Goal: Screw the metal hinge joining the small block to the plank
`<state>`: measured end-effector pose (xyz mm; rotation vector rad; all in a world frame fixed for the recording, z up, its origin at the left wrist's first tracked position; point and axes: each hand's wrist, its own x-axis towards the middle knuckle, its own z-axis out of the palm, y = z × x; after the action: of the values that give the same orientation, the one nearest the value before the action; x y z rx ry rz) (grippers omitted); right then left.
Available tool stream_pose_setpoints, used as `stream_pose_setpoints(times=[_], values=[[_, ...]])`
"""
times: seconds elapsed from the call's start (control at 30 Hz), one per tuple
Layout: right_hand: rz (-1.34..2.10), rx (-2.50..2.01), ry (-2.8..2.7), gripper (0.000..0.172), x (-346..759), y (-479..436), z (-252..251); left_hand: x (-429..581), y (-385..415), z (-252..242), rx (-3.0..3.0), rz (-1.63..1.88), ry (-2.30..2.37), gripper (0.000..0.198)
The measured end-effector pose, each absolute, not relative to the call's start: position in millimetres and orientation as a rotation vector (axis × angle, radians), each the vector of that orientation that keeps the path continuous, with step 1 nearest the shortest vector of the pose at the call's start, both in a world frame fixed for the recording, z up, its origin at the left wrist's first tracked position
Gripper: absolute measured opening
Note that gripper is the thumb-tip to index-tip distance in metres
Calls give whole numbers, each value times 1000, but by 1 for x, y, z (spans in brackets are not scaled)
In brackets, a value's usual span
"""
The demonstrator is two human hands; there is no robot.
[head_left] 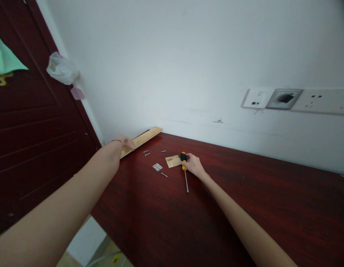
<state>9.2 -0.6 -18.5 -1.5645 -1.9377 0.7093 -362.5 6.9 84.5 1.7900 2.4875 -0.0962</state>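
My left hand (127, 143) is closed on the near part of a long, pale wooden board (148, 135) at the left edge of the dark red table. With its fingers round the yellow and black handle, my right hand (193, 164) grips a screwdriver (186, 180), whose shaft points back toward me. A small wooden block (172, 161) lies just left of that handle. Further left is a metal hinge (157, 167), lying flat. One screw (164, 174) rests in front of the hinge, and several more lie behind it, among them a screw (163, 151) near the block.
A white wall with sockets (313, 101) and a switch plate (257, 98) stands behind the table (216, 218). On the left is a dark red door (35, 122) with a plastic bag (62, 69) hanging by it. A white box (87, 239) sits below the table's left edge.
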Motion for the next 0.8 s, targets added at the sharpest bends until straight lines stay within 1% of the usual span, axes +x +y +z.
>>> stream_pose_setpoints(times=[0.13,0.23,0.33,0.57,0.67,0.8], values=[[780,-1584,-1869,42,7,17,-18,-361,0,82,1477,-124,2599,55],[878,-1625,-1804,34,5,36,-16,-360,0,80,1414,-119,2593,60],[992,-1672,-1729,33,2,57,-14,-360,4,77,1438,-128,2565,62],[1124,-1760,-1462,36,-13,93,-11,-361,16,70,1479,-153,2574,51],[1158,-1781,-1360,37,-20,103,-10,-362,19,69,1490,-151,2590,43],[1180,-1793,-1269,37,-28,109,-8,-365,21,67,1542,-69,2655,38]])
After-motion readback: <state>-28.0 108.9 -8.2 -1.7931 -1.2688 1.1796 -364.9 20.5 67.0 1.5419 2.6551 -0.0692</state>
